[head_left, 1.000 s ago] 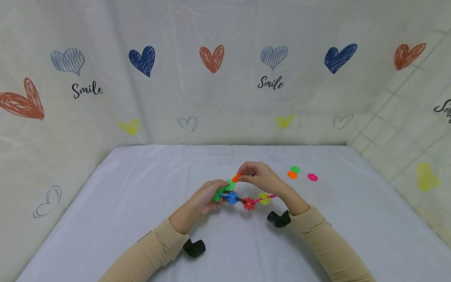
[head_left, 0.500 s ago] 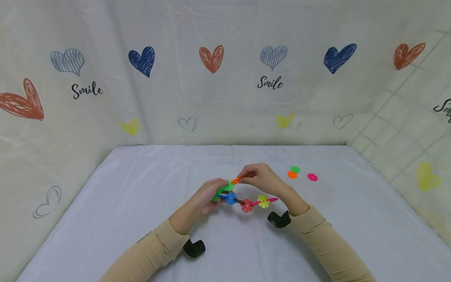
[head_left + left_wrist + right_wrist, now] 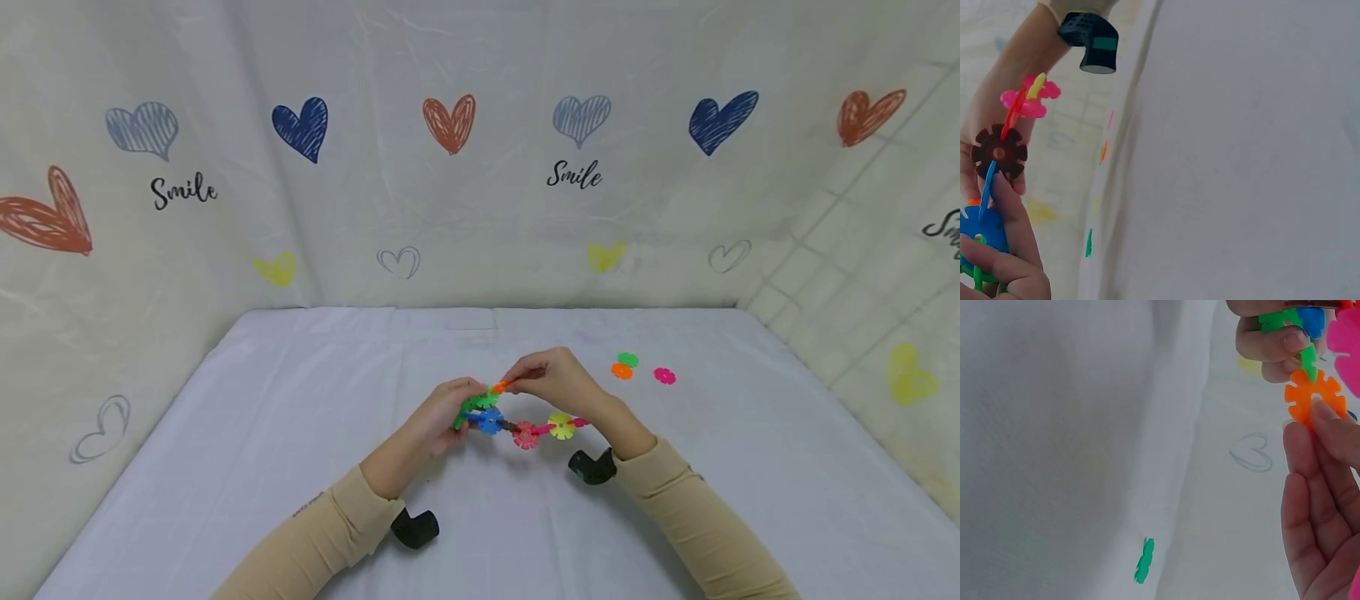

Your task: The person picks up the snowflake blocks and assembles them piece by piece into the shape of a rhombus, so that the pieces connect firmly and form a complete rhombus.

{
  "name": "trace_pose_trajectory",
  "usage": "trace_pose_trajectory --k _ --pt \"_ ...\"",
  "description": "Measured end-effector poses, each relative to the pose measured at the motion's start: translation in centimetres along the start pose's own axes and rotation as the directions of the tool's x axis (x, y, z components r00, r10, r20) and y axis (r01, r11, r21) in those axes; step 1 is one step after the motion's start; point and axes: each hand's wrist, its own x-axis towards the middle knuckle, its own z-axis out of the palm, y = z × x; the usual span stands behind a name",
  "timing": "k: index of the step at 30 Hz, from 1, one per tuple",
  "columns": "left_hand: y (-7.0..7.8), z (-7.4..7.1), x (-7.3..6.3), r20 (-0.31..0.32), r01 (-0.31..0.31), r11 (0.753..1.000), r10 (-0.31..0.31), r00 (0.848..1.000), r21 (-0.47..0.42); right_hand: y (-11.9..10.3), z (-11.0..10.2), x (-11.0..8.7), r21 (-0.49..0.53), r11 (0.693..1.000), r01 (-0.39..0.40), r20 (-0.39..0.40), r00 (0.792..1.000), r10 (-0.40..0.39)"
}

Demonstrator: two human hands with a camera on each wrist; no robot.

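Observation:
My left hand [image 3: 441, 421] grips a chain of notched plastic flower discs by its green discs [image 3: 483, 400]. My right hand [image 3: 555, 379] pinches an orange disc [image 3: 1297, 403] between thumb and fingertips. In the right wrist view the orange disc's edge meets a green disc [image 3: 1308, 359] at a notch. From the left hand the chain runs rightward through a blue disc [image 3: 491, 421], a brown disc [image 3: 984, 150], a red disc [image 3: 526, 435], a yellow disc [image 3: 562, 426] and pink discs [image 3: 1032, 111]. The right forearm overlaps the chain's far end in the head view.
Loose on the white-covered table [image 3: 300, 417], right of the hands, lie a green disc [image 3: 629, 359], an orange disc [image 3: 622, 372] and a pink disc [image 3: 664, 376]. A black wrist device shows under each sleeve, left [image 3: 415, 529] and right [image 3: 592, 467]. A heart-printed backdrop rises behind.
The pinched orange disc has dropped slightly and tilted against the green one. The chain's blue, red and yellow discs have shifted a little left. Both hands keep their hold.

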Motion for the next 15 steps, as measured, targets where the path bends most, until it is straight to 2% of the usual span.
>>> trace_pose_trajectory --k 8,11,15 --pt "-0.2 -0.1 0.1 0.030 0.034 0.999 -0.033 0.999 -0.018 -0.2 -0.5 0.1 -0.106 0.993 0.046 0.015 0.999 -0.045" --pt "-0.3 -0.1 0.2 0.025 0.048 0.998 -0.047 0.999 -0.034 -0.1 -0.9 -0.1 -0.151 0.988 0.028 0.019 0.999 -0.026" --pt "-0.4 -0.4 0.2 0.009 0.052 0.997 -0.052 0.999 -0.062 0.0 -1.8 -0.4 -0.159 0.987 -0.029 -0.007 1.000 0.028"
